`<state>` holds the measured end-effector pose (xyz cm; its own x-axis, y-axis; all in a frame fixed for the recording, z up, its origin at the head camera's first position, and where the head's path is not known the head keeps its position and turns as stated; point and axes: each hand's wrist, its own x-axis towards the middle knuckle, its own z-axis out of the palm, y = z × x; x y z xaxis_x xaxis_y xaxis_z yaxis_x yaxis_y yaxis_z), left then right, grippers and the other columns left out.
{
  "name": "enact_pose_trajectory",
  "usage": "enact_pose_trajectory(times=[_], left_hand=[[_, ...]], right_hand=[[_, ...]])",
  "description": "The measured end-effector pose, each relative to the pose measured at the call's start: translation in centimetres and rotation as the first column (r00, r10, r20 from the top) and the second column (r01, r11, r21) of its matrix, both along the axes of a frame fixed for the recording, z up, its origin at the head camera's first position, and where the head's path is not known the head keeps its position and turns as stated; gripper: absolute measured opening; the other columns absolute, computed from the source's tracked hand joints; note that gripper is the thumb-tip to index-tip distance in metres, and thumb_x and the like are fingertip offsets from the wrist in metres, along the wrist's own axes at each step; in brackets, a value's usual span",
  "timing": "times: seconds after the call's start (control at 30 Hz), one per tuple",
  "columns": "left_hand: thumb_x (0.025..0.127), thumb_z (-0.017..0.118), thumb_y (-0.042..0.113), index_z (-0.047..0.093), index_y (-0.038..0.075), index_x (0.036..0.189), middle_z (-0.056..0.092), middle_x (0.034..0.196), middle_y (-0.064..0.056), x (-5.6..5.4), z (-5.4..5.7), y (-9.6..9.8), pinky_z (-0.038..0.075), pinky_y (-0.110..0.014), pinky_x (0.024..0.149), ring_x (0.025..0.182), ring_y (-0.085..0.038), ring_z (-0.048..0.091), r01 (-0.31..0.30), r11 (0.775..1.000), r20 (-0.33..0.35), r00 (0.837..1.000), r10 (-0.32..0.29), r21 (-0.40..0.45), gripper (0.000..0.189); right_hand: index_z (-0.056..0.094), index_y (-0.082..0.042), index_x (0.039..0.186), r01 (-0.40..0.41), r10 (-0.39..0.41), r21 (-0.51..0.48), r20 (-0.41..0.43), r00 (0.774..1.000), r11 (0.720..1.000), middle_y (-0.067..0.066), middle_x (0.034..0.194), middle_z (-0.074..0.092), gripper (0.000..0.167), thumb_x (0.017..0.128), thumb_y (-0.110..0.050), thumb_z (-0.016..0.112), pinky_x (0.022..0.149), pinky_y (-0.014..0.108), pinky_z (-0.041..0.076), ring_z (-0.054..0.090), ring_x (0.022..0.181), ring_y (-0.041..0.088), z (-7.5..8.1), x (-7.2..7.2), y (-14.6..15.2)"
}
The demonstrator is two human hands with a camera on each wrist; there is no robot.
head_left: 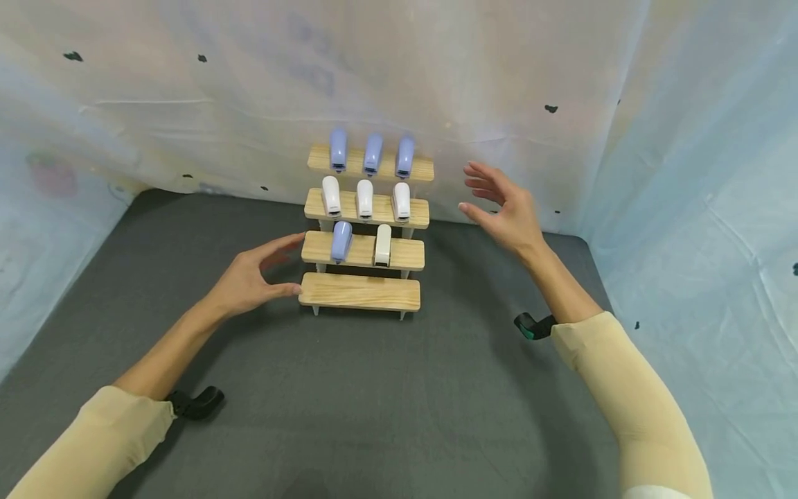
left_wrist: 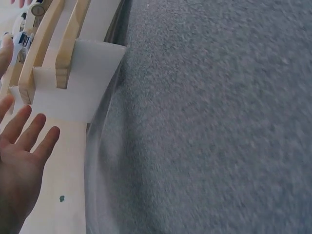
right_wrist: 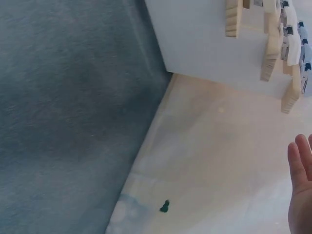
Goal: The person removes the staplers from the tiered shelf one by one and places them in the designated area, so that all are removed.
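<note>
A four-step wooden display stand (head_left: 360,291) with white side supports holds small staplers. On its top step stand three blue staplers (head_left: 373,154), and three white staplers (head_left: 364,199) fill the step below. The third step carries one blue stapler (head_left: 341,241) at left and a cream stapler (head_left: 383,245) near the middle; the lowest step is bare. My left hand (head_left: 246,281) is at the stand's left end, fingers extended, thumb tip right at the lowest step. Off the stand's right side, my right hand (head_left: 511,215) hovers with fingers spread and nothing in it.
A dark grey cloth-covered table (head_left: 374,388) lies under the stand. Pale plastic sheeting (head_left: 474,83) hangs behind and along both sides. Black wrist mounts (head_left: 198,403) stick out from both beige sleeves (head_left: 630,395).
</note>
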<state>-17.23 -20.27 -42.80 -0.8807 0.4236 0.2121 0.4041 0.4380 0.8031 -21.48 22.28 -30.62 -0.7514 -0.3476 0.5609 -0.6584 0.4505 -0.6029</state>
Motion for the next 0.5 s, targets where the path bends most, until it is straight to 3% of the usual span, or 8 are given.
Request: enact_pose_trajectory(times=[0.17, 0.33, 0.5], left_hand=[[0.079, 0.084, 0.002, 0.038, 0.009, 0.153, 0.04, 0.154, -0.017, -0.5, -0.1, 0.3, 0.038, -0.056, 0.111, 0.135, -0.044, 0.043, -0.02, 0.999, 0.044, 0.999, 0.018, 0.034, 0.087], [0.083, 0.081, 0.004, 0.04, 0.011, 0.153, 0.042, 0.153, -0.014, -0.9, 0.1, 0.6, 0.039, -0.053, 0.111, 0.135, -0.04, 0.044, -0.018, 0.998, 0.061, 0.998, 0.014, 0.062, 0.081], [0.085, 0.078, 0.002, 0.044, 0.005, 0.149, 0.044, 0.151, -0.017, -0.8, 1.2, 1.2, 0.041, -0.055, 0.109, 0.133, -0.043, 0.046, -0.017, 0.995, 0.061, 0.998, 0.011, 0.098, 0.073]], right_hand=[[0.052, 0.009, 0.137, -0.024, 0.026, -0.055, 0.028, 0.999, 0.998, 0.027, 0.131, 0.059, 0.057, 0.085, 0.007, 0.075, 0.099, 0.052, 0.051, 0.061, 0.117, 0.04, 0.4, -1.0, -0.9], [0.053, 0.009, 0.136, -0.03, 0.035, -0.085, 0.063, 0.997, 0.996, 0.025, 0.131, 0.059, 0.055, 0.085, 0.006, 0.074, 0.101, 0.053, 0.05, 0.06, 0.117, 0.04, 0.4, -1.6, -1.7], [0.053, 0.01, 0.135, -0.058, 0.065, -0.096, 0.074, 0.995, 0.994, 0.025, 0.132, 0.059, 0.054, 0.086, 0.006, 0.074, 0.102, 0.051, 0.049, 0.06, 0.118, 0.039, 0.7, -2.0, -2.6]])
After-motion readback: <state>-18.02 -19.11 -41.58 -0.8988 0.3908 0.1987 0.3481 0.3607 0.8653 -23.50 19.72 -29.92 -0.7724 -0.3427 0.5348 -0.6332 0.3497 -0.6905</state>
